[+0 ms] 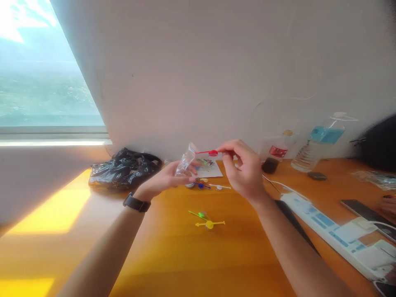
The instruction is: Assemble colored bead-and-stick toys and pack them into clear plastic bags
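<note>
My left hand [168, 178] is closed on a small clear plastic bag [185, 161], held up over the orange table [173, 255]. My right hand [244, 169] pinches a red arrow-shaped plastic piece [208, 153] by one end, its tip at the bag's mouth. On the table below lie a yellow arrow piece [209, 224] and a green one [199, 214]. Further back, under the hands, sit a blue piece [202, 186], a white piece [219, 187] and a printed white card [208, 168].
A crumpled black plastic bag [123, 168] lies at the wall on the left. Right of my hands stand a small dark-liquid bottle [275, 156] and a clear water bottle [320, 144]. A white power strip [337, 235] with cables, and a phone [365, 212], occupy the right side.
</note>
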Motion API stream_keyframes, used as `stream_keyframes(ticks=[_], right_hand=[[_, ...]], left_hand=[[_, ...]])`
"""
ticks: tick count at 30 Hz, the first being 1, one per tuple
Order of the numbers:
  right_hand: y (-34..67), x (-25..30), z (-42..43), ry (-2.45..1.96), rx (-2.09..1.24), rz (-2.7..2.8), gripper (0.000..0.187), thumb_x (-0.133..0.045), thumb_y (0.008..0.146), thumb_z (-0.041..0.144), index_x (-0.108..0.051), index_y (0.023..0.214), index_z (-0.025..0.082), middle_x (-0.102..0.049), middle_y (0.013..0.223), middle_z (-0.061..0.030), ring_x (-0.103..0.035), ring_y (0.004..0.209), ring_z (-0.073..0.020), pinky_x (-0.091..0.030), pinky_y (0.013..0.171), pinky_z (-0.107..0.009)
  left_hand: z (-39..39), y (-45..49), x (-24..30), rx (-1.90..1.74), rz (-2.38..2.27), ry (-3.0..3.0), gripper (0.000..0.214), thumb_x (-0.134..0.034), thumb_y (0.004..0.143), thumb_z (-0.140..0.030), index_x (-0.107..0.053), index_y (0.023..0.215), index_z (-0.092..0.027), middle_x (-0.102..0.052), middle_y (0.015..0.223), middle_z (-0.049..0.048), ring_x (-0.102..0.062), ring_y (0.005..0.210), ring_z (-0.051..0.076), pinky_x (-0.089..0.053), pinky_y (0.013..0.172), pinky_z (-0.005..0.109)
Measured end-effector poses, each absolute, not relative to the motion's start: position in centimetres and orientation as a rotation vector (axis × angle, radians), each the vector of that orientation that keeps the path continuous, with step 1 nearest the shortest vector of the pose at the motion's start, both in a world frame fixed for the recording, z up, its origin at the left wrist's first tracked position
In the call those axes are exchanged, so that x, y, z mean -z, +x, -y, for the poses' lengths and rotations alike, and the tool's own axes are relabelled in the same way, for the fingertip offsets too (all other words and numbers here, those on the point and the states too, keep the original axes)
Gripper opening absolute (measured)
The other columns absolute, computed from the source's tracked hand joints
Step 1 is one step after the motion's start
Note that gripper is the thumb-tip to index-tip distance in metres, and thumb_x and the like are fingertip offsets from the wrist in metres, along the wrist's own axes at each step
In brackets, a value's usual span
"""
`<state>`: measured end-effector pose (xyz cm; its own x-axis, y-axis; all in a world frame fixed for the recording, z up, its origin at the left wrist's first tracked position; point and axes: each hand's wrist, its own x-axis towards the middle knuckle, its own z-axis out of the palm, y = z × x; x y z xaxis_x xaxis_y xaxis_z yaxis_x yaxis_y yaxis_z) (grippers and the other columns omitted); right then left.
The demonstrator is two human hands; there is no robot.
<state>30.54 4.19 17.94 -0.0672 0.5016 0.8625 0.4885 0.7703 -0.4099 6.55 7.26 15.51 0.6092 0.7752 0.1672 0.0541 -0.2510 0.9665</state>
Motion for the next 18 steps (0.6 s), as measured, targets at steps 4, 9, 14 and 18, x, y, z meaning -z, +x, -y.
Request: stream_keyframes(ticks=[4, 9, 14, 18], right_hand=[[30.0, -17.5, -4.0, -0.746, -0.059, 1.965, 0.025, -0.048, 0.099, 0.012, -0.070, 0.099, 0.025, -0.071, 0.097, -0.0038, -0.065, 0.090, -0.0202, -0.053, 0.080, -0.035], [30.1, -17.7, -4.2, -0.776, -0.006, 1.895, 0.024, -0.053, 0.100, 0.018, -0.067, 0.118, 0.027, -0.070, 0.116, -0.0054, -0.063, 0.102, -0.0220, -0.051, 0.091, -0.039], [31.5, -16.8, -5.9, -0.880, -0.156, 1.719, 0.014, -0.057, 0.100, 0.029, -0.070, 0.104, 0.024, -0.070, 0.101, -0.0041, -0.064, 0.089, -0.0186, -0.050, 0.076, -0.031], [32.6, -14.3, -8.0, -1.075, -0.438, 1.878, 0.023, -0.056, 0.100, 0.040, -0.071, 0.102, 0.022, -0.073, 0.100, -0.0040, -0.065, 0.089, -0.0189, -0.049, 0.075, -0.029]], left_hand=[[-7.0, 7.0, -15.4, -0.762, -0.679, 1.725, 0.036, -0.079, 0.085, -0.038, -0.072, 0.115, -0.020, -0.072, 0.100, 0.0073, -0.066, 0.095, 0.025, -0.050, 0.087, 0.038], [-6.8, 6.9, -15.4, -0.765, -0.681, 1.712, 0.045, -0.079, 0.085, -0.036, -0.069, 0.127, -0.022, -0.071, 0.110, 0.0082, -0.066, 0.101, 0.026, -0.049, 0.090, 0.038], [-7.1, 6.8, -15.1, -0.770, -0.690, 1.709, 0.052, -0.077, 0.088, -0.036, -0.064, 0.137, -0.024, -0.070, 0.119, 0.0091, -0.066, 0.101, 0.025, -0.048, 0.091, 0.037], [-7.4, 6.7, -14.8, -0.793, -0.666, 1.676, 0.055, -0.077, 0.088, -0.036, -0.063, 0.139, -0.023, -0.069, 0.118, 0.0098, -0.065, 0.101, 0.025, -0.048, 0.091, 0.036]])
